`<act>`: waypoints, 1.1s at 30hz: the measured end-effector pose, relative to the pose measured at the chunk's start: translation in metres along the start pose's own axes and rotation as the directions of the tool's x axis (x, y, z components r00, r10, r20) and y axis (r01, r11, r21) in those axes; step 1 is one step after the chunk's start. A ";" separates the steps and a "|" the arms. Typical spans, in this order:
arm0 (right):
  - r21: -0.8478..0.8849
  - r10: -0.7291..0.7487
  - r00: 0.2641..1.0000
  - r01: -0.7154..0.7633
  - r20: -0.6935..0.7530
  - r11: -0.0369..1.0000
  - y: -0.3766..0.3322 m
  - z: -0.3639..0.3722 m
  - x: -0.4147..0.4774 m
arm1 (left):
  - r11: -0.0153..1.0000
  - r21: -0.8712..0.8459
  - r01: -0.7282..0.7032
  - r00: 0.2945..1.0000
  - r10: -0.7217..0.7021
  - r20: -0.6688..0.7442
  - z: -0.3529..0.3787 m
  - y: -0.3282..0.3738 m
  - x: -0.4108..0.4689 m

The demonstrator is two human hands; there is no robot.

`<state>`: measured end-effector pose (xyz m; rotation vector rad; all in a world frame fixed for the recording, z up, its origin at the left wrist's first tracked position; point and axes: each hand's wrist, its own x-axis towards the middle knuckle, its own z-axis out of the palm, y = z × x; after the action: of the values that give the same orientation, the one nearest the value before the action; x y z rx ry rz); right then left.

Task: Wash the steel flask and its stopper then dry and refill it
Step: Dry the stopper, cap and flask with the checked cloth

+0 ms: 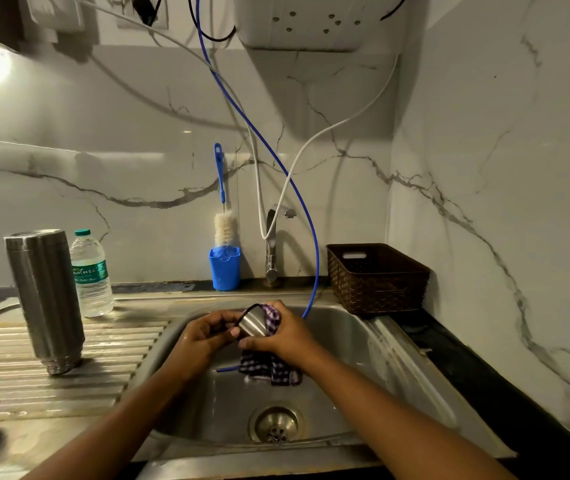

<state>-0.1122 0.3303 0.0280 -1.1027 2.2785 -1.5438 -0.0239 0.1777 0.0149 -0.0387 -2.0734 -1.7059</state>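
The steel flask [46,299] stands upside down on the ribbed drainboard [6,362], mouth down, left of the sink. Over the sink basin [363,358] both my hands hold the flask's steel stopper [254,323], a small shiny cup-shaped cap with a dark rim. My left hand [204,336] grips the stopper's left side. My right hand [278,336] presses a purple-and-white checked cloth [271,368] against the stopper's right side; the cloth's loose end hangs down below my hand.
A plastic water bottle [90,273] stands behind the flask. A bottle brush in a blue holder [224,268] and the tap [271,244] sit at the sink's back. A brown basket [377,277] is at the right. A blue hose [311,237] drops into the basin.
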 end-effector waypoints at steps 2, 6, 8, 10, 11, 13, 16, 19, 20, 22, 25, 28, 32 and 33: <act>-0.227 -0.146 0.987 0.128 -0.067 0.966 0.000 0.008 0.000 | 1.000 -0.002 0.011 1.000 -0.011 -0.009 0.002 0.002 0.000; -0.610 -0.368 0.929 0.269 -0.039 0.745 -0.003 0.015 -0.004 | 0.999 0.034 0.005 0.998 -0.003 -0.058 0.002 0.000 0.001; -0.796 -0.549 0.836 0.338 0.008 0.502 0.000 0.024 -0.005 | 0.999 0.017 0.031 0.997 -0.030 -0.074 0.000 -0.001 0.001; -0.860 -0.632 0.774 0.344 0.033 0.376 0.003 0.030 -0.005 | 0.999 0.000 0.044 0.996 -0.044 -0.072 -0.002 -0.003 0.002; -0.838 -0.620 0.784 0.351 0.019 0.418 0.002 0.030 -0.003 | 0.999 -0.015 0.033 0.998 -0.034 -0.056 -0.003 -0.004 0.002; -0.589 -0.385 0.922 0.285 -0.048 0.756 -0.005 0.021 -0.003 | 0.997 -0.071 -0.008 1.000 0.007 -0.017 -0.005 -0.005 0.002; -0.012 0.011 0.996 -0.010 0.092 1.000 -0.006 -0.002 -0.002 | 0.994 -0.101 -0.032 0.999 0.034 0.027 -0.006 -0.003 0.002; 0.140 0.070 0.987 -0.090 0.141 0.986 -0.008 -0.008 -0.008 | 0.994 -0.101 -0.037 0.999 0.040 0.031 -0.004 -0.003 0.001; 0.034 0.030 0.995 -0.033 0.095 0.999 -0.009 -0.004 -0.010 | 0.995 -0.086 -0.040 0.999 0.041 0.015 -0.005 -0.004 0.001; -0.358 -0.136 0.991 0.134 0.021 0.924 -0.010 0.008 -0.011 | 0.996 -0.064 -0.058 0.998 0.058 -0.007 -0.005 -0.006 0.002; -0.593 -0.297 0.955 0.245 0.011 0.767 -0.008 0.020 -0.012 | 0.996 -0.070 -0.059 0.998 0.058 -0.015 -0.005 -0.008 0.002; 0.023 0.015 0.999 -0.016 0.042 1.000 -0.009 0.007 -0.006 | 0.988 -0.147 -0.042 0.999 0.044 0.007 -0.006 -0.005 0.001; 0.272 0.149 0.981 -0.177 0.120 0.946 -0.001 -0.003 0.000 | 0.988 -0.157 -0.003 0.999 0.009 0.039 -0.002 0.002 0.001; 0.198 0.132 0.986 -0.150 0.104 0.969 -0.003 -0.004 -0.002 | 0.991 -0.135 0.011 0.999 -0.006 0.038 -0.001 0.003 0.000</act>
<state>-0.1117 0.3336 0.0319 -0.9153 2.0371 -1.5962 -0.0226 0.1781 0.0178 -0.1049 -1.9830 -1.8618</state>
